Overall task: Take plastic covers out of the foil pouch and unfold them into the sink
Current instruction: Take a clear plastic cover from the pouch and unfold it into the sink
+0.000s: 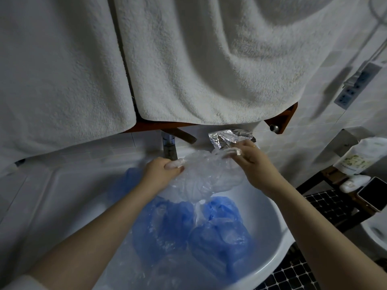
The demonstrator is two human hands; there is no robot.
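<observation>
Dim bathroom, looking down over white sink [270, 233]. Left hand [161, 170] and right hand [249, 158] apart, each w/ fingers curled into an edge of one clear plastic cover [209, 174], stretched btwn them above basin, just in front of tap [169, 147]. Blue plastic covers [209, 231] lying crumpled in bowl below; another blue bit on left rim. Foil pouch [230, 137] on back ledge, behind right hand, near wall. White towels [188, 59] hanging from wooden rail overhead. Tiled wall w/ power strip [356, 86] at right. Dark small-tile floor; low rack at right w/ packet [356, 160] and phone [374, 193].
</observation>
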